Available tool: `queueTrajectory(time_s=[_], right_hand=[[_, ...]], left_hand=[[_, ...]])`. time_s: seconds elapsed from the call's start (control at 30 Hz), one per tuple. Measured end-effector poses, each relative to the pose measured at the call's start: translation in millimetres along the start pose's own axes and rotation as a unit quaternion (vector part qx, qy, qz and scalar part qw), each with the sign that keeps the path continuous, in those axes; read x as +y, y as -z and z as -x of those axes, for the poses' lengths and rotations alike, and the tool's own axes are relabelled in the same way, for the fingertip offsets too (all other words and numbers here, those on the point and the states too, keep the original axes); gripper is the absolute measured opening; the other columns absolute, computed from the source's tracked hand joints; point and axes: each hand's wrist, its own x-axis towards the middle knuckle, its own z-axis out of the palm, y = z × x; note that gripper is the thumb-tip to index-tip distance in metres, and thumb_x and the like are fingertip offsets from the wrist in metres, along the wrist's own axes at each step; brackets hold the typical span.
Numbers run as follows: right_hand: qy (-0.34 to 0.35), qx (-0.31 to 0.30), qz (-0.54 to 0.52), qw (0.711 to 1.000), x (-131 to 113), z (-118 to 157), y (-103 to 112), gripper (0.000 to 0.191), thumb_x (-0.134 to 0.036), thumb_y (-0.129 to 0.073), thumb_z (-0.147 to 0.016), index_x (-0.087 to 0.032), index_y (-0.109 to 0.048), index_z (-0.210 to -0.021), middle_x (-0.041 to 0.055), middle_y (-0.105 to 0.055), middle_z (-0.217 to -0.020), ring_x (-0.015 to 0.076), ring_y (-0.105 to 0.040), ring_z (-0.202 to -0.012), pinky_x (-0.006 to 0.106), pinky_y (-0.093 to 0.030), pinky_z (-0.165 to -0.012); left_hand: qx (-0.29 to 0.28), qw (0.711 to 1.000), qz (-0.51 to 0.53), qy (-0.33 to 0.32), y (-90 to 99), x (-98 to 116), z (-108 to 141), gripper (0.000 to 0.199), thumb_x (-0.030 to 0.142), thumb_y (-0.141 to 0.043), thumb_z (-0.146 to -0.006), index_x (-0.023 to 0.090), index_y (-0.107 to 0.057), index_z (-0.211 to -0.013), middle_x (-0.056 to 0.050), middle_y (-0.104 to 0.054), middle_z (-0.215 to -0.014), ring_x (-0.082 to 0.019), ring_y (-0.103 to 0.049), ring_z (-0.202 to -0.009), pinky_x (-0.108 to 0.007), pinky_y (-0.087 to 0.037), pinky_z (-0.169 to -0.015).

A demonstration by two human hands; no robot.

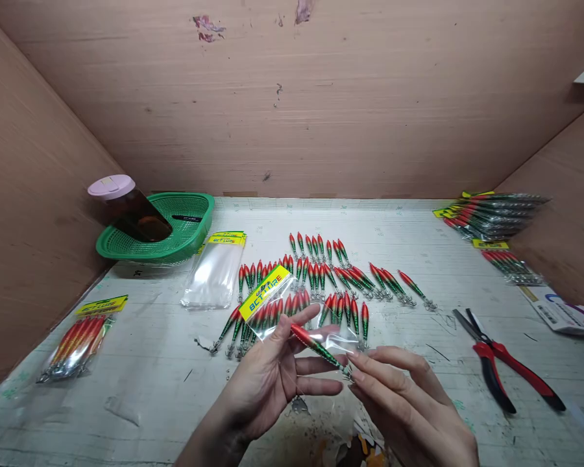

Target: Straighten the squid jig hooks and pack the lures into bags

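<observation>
A clear plastic bag with a yellow header (268, 292) lies across my left hand (285, 370), pinched near its edge by the thumb. One red and green lure (316, 344) slants over the left palm, its red tip by the thumb. My right hand (409, 402) has its fingertips closed on the hooked tail end of that lure. Beyond the hands, many similar lures (348, 275) lie in rough rows on the white surface. A stack of clear bags with yellow headers (215, 269) lies left of these rows.
A green basket (194, 227) holds a pink-lidded bottle (136, 211) and a pen. Filled packs (80, 344) lie at left, more packs (496, 217) at back right. Red-handled pliers (509, 370) and a white box (562, 311) are at right. Wooden walls enclose the surface.
</observation>
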Motion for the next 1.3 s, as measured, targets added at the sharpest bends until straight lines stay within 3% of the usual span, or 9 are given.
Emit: queueTrajectory(time_s=[0.23, 0.37, 0.57, 0.73, 0.87, 0.93, 1.0, 1.17, 1.3], right_hand=[[0.029, 0.021, 0.048, 0.998, -1.4, 1.1, -1.3, 0.022, -0.010, -0.055, -0.090, -0.015, -0.071, -0.104, 0.0103, -0.070, -0.119, 0.0290, -0.056, -0.115, 0.047, -0.049, -0.093], [0.007, 0.022, 0.064, 0.998, 0.9, 1.1, 0.6, 0.026, -0.013, -0.050, -0.094, -0.021, -0.072, -0.106, 0.0068, -0.073, -0.098, 0.0233, -0.058, -0.102, 0.046, -0.048, -0.096], [0.027, 0.006, 0.074, 0.997, 1.2, -7.0, 5.8, 0.030, -0.012, -0.045, -0.096, -0.018, -0.071, -0.107, 0.0078, -0.073, -0.109, 0.0231, -0.057, -0.105, 0.046, -0.047, -0.097], [0.049, -0.003, 0.056, 0.997, -3.9, -10.5, -1.1, 0.028, -0.010, -0.044, -0.095, -0.014, -0.070, -0.105, 0.0095, -0.073, -0.112, 0.0229, -0.059, -0.106, 0.046, -0.044, -0.099], [-0.029, 0.030, 0.050, 0.998, -8.1, -10.1, -9.4, 0.024, -0.005, -0.064, -0.082, -0.015, -0.068, -0.104, 0.0101, -0.073, -0.099, 0.0242, -0.060, -0.097, 0.046, -0.046, -0.094], [-0.105, 0.057, 0.049, 0.992, -10.3, -10.0, -11.8, 0.023, -0.009, -0.069, -0.080, -0.018, -0.067, -0.101, 0.0069, -0.069, -0.088, 0.0229, -0.058, -0.089, 0.043, -0.046, -0.088], [-0.152, 0.046, 0.031, 0.987, -12.2, -10.1, -12.0, 0.021, -0.015, -0.069, -0.083, -0.020, -0.066, -0.103, 0.0047, -0.066, -0.084, 0.0218, -0.057, -0.084, 0.039, -0.045, -0.079], [-0.146, 0.001, 0.014, 0.989, -13.1, -12.7, -7.8, 0.022, -0.016, -0.068, -0.085, -0.022, -0.065, -0.106, 0.0034, -0.067, -0.086, 0.0224, -0.055, -0.084, 0.037, -0.038, -0.074], [-0.148, 0.017, 0.027, 0.988, -13.6, -19.4, -10.5, 0.022, -0.017, -0.066, -0.086, -0.021, -0.066, -0.108, 0.0038, -0.064, -0.078, 0.0218, -0.053, -0.078, 0.037, -0.037, -0.070]], left_hand=[[0.007, 0.999, -0.033, -0.002, 0.4, -6.4, -2.2, 0.033, 0.037, -0.058, -0.090, 0.017, -0.066, -0.115, -0.013, -0.070, -0.115, -0.029, -0.072, -0.091, -0.037, -0.060, -0.072], [-0.007, 0.997, -0.061, 0.038, -1.0, -3.8, -0.2, 0.038, 0.043, -0.053, -0.091, 0.014, -0.068, -0.110, -0.015, -0.071, -0.112, -0.030, -0.073, -0.089, -0.034, -0.061, -0.065], [-0.033, 0.997, -0.047, 0.050, 2.7, -3.6, 0.1, 0.038, 0.042, -0.048, -0.094, 0.013, -0.069, -0.108, -0.015, -0.072, -0.107, -0.028, -0.074, -0.083, -0.032, -0.061, -0.062], [-0.041, 0.998, -0.026, 0.037, 3.1, -13.0, -2.8, 0.036, 0.036, -0.047, -0.096, 0.015, -0.066, -0.117, -0.014, -0.073, -0.108, -0.024, -0.073, -0.088, -0.037, -0.060, -0.076], [-0.051, 0.998, 0.028, -0.037, 0.2, -22.3, -5.6, 0.034, 0.029, -0.044, -0.098, 0.009, -0.068, -0.111, -0.017, -0.070, -0.117, -0.024, -0.066, -0.108, -0.037, -0.051, -0.095], [-0.050, 0.996, 0.044, -0.057, -0.5, -25.9, -8.0, 0.034, 0.031, -0.048, -0.096, 0.010, -0.066, -0.115, -0.018, -0.069, -0.119, -0.027, -0.066, -0.110, -0.039, -0.052, -0.093], [-0.041, 0.996, 0.049, -0.066, -0.6, -28.8, -10.9, 0.033, 0.032, -0.056, -0.092, 0.013, -0.063, -0.119, -0.017, -0.071, -0.115, -0.027, -0.069, -0.103, -0.039, -0.055, -0.086], [0.005, 0.995, 0.063, -0.081, -1.8, -34.5, -16.0, 0.043, 0.034, -0.076, -0.077, 0.018, -0.063, -0.115, -0.013, -0.075, -0.106, -0.025, -0.072, -0.090, -0.033, -0.055, -0.077], [0.021, 0.993, 0.071, -0.094, -5.6, -39.6, -16.7, 0.041, 0.032, -0.078, -0.076, 0.018, -0.064, -0.112, -0.009, -0.076, -0.098, -0.017, -0.071, -0.078, -0.027, -0.055, -0.071]])
